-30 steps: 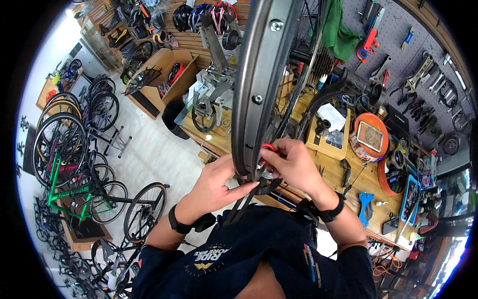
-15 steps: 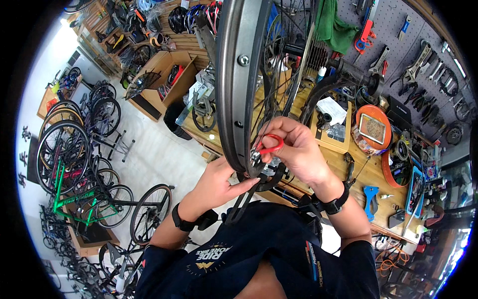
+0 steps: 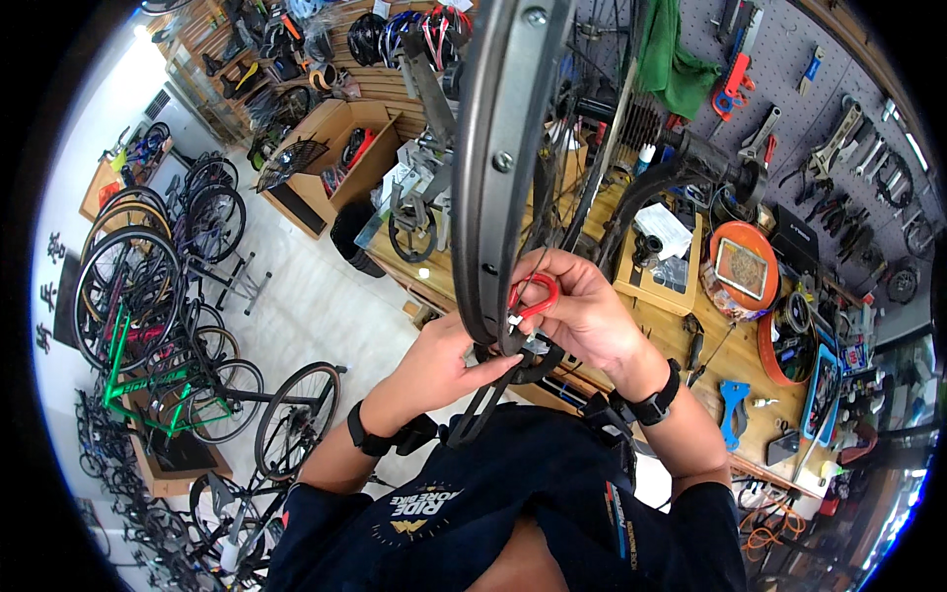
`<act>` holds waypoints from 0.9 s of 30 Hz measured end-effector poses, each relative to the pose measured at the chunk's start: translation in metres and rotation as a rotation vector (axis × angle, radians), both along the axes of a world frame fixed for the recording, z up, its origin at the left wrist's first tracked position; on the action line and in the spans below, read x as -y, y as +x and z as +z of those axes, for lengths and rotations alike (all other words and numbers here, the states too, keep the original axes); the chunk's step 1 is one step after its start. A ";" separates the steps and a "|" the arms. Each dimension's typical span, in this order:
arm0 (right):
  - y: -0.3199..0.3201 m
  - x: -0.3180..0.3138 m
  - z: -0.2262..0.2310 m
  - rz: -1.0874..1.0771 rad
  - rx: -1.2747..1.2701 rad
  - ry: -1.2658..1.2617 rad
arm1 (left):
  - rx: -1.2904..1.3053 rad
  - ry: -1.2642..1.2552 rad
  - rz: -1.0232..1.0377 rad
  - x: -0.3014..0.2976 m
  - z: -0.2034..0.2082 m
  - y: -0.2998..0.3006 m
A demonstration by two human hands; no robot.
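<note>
A bare bicycle wheel rim (image 3: 477, 212), without a tyre, stands upright in front of me, with spoke holes along its outer face. My right hand (image 3: 592, 314) pinches a red loop-shaped spoke wrench (image 3: 546, 293) between thumb and fingers. The wrench sits at the spokes just right of the rim's lower part; its jaw is too small to make out. Opposite, my left hand (image 3: 426, 367) grips the rim's low end, its thumb stretched across beneath and its fingertips hidden behind the rim. Dark stand arms (image 3: 483, 407) lie just below the hands.
On the right, a wooden workbench (image 3: 718, 347) carries a cardboard tray (image 3: 658, 283), an orange round container (image 3: 735, 232) and a blue tool (image 3: 733, 412). Hand tools hang on a grey pegboard (image 3: 779, 59). Bicycles (image 3: 148, 395) crowd the left, near an open cardboard box (image 3: 318, 192).
The red wrench has tilted upward in my right hand. The rim appears farther right, with its holes lower in the picture, and the whole view has shifted slightly. My left hand keeps its grip.
</note>
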State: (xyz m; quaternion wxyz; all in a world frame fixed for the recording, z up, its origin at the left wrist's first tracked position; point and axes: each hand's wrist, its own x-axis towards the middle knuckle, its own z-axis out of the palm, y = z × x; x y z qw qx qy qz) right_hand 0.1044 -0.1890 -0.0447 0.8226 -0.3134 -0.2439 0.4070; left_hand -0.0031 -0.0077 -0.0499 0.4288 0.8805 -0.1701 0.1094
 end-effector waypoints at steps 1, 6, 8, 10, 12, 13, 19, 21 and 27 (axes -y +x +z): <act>-0.001 0.000 0.002 0.011 -0.038 0.022 | -0.010 0.010 0.010 0.001 0.003 -0.001; 0.011 0.003 -0.003 0.215 0.066 0.062 | -0.014 -0.051 -0.030 -0.002 -0.003 0.002; 0.014 0.006 -0.002 0.270 0.037 0.113 | 0.000 -0.036 -0.032 -0.002 -0.008 0.004; 0.016 0.006 -0.003 0.296 -0.020 0.128 | -0.026 -0.017 -0.038 -0.003 -0.008 0.005; 0.018 0.001 -0.010 0.330 -0.062 0.119 | -0.018 -0.028 -0.003 0.000 -0.003 0.004; 0.019 0.000 -0.013 0.346 -0.083 0.114 | -0.014 -0.033 0.014 0.002 -0.001 0.004; 0.016 -0.006 -0.029 0.284 -0.031 0.211 | -0.009 -0.031 -0.015 -0.004 -0.003 0.008; 0.016 -0.006 -0.030 0.245 0.024 0.179 | -0.048 -0.037 -0.021 -0.005 0.000 0.008; 0.003 -0.008 -0.016 -0.058 0.194 -0.083 | -0.095 0.000 -0.073 -0.009 -0.002 0.010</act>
